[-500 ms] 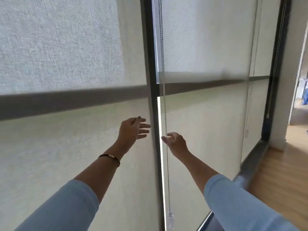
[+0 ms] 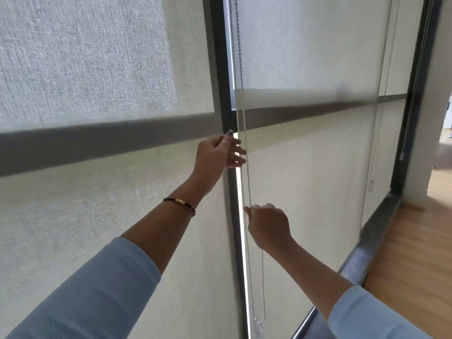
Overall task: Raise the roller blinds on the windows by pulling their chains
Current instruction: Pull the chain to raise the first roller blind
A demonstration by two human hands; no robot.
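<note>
Two cream roller blinds cover the windows, the left blind [image 2: 97, 204] and the right blind [image 2: 313, 167], split by a dark upright frame. A beaded chain [image 2: 245, 172] hangs in the gap between them, ending in a clear weight [image 2: 258, 327] near the sill. My right hand [image 2: 269, 226] is closed around the chain low down. Higher up, my left hand [image 2: 217, 157] reaches to the chain with its fingers spread beside it; whether it grips the chain is unclear.
A second chain with a weight [image 2: 371, 184] hangs further right, and another chain [image 2: 402, 155] by the dark corner frame. A dark sill [image 2: 367, 253] runs along the window's foot. Wooden floor [image 2: 415, 253] lies to the right.
My left hand has risen and moved right to the chain. My right hand keeps hold of the chain, and the chain's lower loop has spread apart.
</note>
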